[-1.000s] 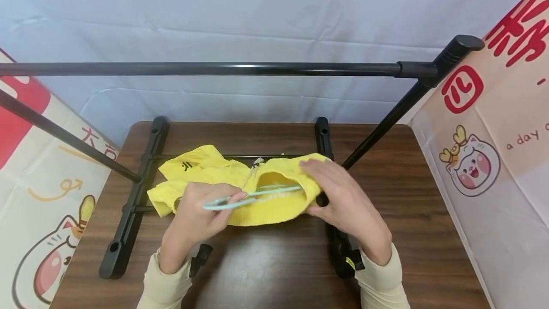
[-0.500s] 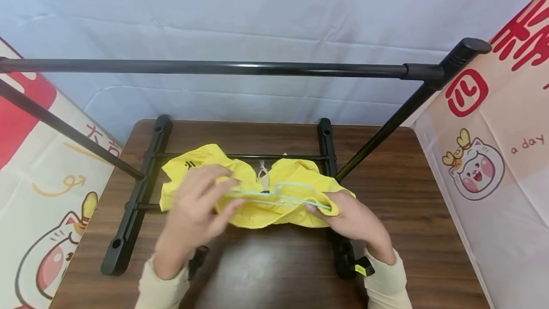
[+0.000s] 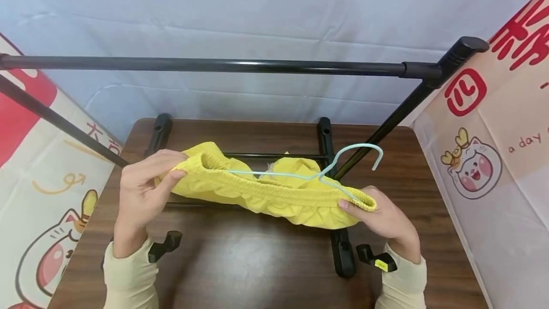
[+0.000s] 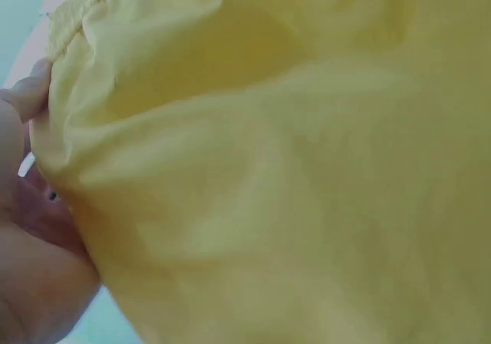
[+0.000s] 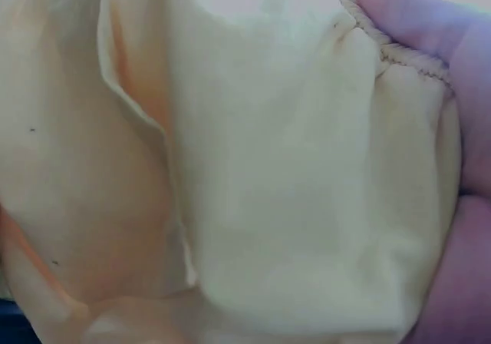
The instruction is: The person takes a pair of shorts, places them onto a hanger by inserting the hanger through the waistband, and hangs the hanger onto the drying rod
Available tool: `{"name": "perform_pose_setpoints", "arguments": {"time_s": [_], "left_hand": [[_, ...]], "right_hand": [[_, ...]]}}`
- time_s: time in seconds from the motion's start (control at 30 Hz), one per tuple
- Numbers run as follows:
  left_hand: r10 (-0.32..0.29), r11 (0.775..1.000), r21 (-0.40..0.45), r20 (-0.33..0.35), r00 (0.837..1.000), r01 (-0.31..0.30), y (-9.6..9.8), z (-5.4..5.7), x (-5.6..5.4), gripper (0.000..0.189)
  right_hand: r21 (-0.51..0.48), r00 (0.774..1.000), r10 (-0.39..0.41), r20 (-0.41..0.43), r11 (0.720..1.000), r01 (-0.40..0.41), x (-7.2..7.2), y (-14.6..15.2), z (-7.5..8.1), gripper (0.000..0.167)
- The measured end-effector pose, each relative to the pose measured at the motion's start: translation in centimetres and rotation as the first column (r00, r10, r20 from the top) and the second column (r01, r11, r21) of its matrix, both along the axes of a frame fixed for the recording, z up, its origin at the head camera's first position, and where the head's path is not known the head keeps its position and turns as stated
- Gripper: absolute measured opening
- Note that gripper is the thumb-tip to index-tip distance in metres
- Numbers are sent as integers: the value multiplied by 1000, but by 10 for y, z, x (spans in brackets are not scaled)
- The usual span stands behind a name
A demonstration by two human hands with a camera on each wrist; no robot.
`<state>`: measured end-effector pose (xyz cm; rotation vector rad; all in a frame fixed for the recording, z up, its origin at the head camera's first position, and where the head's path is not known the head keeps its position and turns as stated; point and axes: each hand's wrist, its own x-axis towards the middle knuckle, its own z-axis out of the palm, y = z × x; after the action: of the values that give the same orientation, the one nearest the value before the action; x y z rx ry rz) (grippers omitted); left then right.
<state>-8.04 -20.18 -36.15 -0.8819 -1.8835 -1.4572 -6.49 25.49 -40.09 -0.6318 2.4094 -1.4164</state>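
Yellow shorts [image 3: 296,199] with a gathered elastic waistband are stretched sideways between my two hands. My left hand [image 3: 143,185] pinches the left end of the waistband between thumb and fingers. At the right end, my right hand [image 3: 386,216] grips the waistband, thumb on the near side. A pale blue hanger [image 3: 319,175] lies inside the waist opening, its hook sticking up and curving right. One hanger end reaches the waistband by my right hand; the other runs left into the opening. Yellow cloth [image 4: 268,190] fills most of the left wrist view, and shorts fabric [image 5: 284,167] the right.
A black garment rack stands on the brown wooden table [image 3: 249,261]. Its top bar [image 3: 214,65] crosses above and beyond my hands. A slanted post [image 3: 386,118] rises at the right, behind the hanger hook. Printed cloth panels [image 3: 506,147] flank the table.
My left hand has let go of the hanger, moved left and taken the waistband's left end. My right hand has shifted right. The waistband is stretched straight, and the hanger hook now points up.
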Motion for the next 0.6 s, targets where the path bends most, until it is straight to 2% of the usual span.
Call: {"name": "perform_pose_setpoints", "arguments": {"time_s": [0.07,0.1,0.17,0.2,0.27,0.33,0.4,0.5,0.6], "left_hand": [[90,987,-132,-25,996,-92,3,7,3,33],[146,963,-222,-54,988,-155,5,10,5,39],[225,880,-388,-161,961,-272,13,20,7,51],[241,846,-433,-210,947,-311,18,23,6,53],[228,811,-481,-266,937,-334,25,27,2,52],[209,806,-488,-294,933,-334,29,28,-4,49],[196,824,-466,-302,933,-323,29,28,-9,48],[178,853,-436,-276,945,-288,26,27,-15,45],[168,891,-384,-217,962,-242,21,21,-19,45]], "right_hand": [[1,1000,6,-25,1000,-5,0,-1,1,18],[7,999,11,-44,1000,-11,0,-3,2,18],[20,996,21,-85,1000,-20,0,-5,4,16],[25,993,26,-117,999,-23,0,-6,4,15],[24,981,17,-191,1000,-12,-1,-7,4,11],[-17,963,-45,-267,999,42,-2,-7,1,8],[-148,936,-160,-314,982,118,-1,-7,-3,13],[-375,885,-305,-353,912,165,0,-9,-9,23],[-569,851,-359,-383,818,89,-2,-10,-11,24]]}}
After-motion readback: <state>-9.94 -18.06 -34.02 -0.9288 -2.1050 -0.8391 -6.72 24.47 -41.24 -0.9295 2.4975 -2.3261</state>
